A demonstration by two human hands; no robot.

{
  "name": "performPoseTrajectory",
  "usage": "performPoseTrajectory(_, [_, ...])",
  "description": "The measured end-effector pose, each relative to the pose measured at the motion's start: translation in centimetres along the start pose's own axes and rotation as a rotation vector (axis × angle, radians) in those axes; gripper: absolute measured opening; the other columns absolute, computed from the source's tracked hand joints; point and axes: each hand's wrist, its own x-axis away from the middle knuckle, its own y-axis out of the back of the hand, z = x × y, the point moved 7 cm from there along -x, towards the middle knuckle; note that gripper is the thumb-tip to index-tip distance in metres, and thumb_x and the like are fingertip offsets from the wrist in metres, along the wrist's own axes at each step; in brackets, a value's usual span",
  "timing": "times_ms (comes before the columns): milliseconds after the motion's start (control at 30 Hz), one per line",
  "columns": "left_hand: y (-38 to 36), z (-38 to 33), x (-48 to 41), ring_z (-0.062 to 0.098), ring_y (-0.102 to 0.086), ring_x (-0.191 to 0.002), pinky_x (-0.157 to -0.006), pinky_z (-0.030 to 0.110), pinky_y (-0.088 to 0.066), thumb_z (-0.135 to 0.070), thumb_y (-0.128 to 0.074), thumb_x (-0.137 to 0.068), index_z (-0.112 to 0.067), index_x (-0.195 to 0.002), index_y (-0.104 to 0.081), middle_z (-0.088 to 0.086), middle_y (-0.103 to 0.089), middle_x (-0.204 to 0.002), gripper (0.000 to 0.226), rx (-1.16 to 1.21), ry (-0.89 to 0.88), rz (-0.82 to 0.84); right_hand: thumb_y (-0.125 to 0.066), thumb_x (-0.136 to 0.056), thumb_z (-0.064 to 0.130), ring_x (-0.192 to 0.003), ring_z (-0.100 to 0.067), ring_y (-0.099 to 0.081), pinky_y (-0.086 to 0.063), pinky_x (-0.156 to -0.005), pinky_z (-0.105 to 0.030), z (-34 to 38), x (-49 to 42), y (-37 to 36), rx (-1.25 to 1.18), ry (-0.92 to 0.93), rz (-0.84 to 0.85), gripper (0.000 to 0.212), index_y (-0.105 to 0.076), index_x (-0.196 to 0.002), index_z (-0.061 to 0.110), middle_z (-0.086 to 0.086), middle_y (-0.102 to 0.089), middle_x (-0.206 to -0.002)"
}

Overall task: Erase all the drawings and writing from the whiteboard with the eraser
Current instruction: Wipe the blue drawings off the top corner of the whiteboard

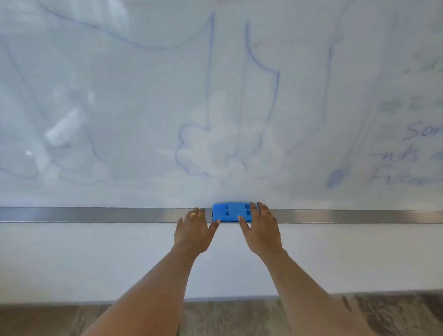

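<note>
A blue eraser [230,212] lies on the metal tray [84,216] at the bottom edge of the whiteboard [142,99]. My right hand [259,231] rests over the eraser's right end, fingers spread, thumb on its front edge. My left hand [194,230], with a ring on one finger, is on the tray just left of the eraser, thumb touching its left corner. Blue line drawings [209,90] cover the board's middle and left. Blue handwriting [426,153] and faint green marks [424,101] are at the right.
Below the tray is a white wall [82,258] with a baseboard, then a wood-patterned floor [233,320]. Light reflections glare on the board's left part [60,131].
</note>
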Motion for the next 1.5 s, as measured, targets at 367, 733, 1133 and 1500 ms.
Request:
performPoseTrajectory(367, [-5.1, 0.3, -6.3, 0.025, -0.023, -0.14, -0.114, 0.04, -0.011, -0.048, -0.028, -0.098, -0.004, -0.145, -0.023, 0.014, -0.031, -0.149, 0.065, 0.323, 0.237, 0.084, -0.031, -0.098, 0.044, -0.14, -0.021, -0.018, -0.019, -0.113, -0.034, -3.7, -5.2, -5.3, -0.053, -0.071, 0.066, 0.058, -0.022, -0.145, 0.012, -0.007, -0.022, -0.152])
performPoseTrajectory(733, [-7.0, -1.8, -7.2, 0.024, -0.023, -0.14, -0.114, 0.043, -0.004, -0.046, -0.022, -0.1, -0.007, -0.146, -0.021, 0.01, -0.034, -0.148, 0.061, 0.385, 0.294, 0.134, -0.031, -0.098, 0.044, -0.136, -0.026, -0.029, -0.026, -0.111, -0.037, -5.0, -5.9, -7.3, -0.136, -0.123, 0.119, 0.06, -0.018, -0.147, 0.013, -0.009, -0.019, -0.152])
performPoseTrajectory(1133, [-4.9, -1.6, -6.5, 0.029, -0.04, -0.126, -0.097, 0.031, -0.034, -0.016, -0.035, -0.101, -0.007, -0.142, -0.034, 0.015, -0.042, -0.139, 0.042, 0.847, 0.382, -0.098, -0.043, -0.095, 0.043, -0.137, -0.026, -0.028, -0.032, -0.107, -0.036, -4.2, -5.5, -6.5, -0.308, -0.078, 0.039, 0.064, -0.019, -0.147, 0.013, -0.011, -0.018, -0.153])
performPoseTrajectory(1500, [-0.9, 1.7, -3.9, 0.027, -0.049, -0.083, -0.075, 0.034, -0.044, 0.017, -0.028, -0.081, -0.004, -0.123, -0.057, 0.005, -0.054, -0.085, 0.055, 1.078, 0.495, -0.185, -0.064, -0.085, 0.035, -0.128, -0.021, -0.037, -0.036, -0.103, -0.028, -0.6, -4.4, -1.3, -0.341, 0.15, -0.036, 0.071, -0.03, -0.143, 0.013, -0.007, -0.03, -0.142])
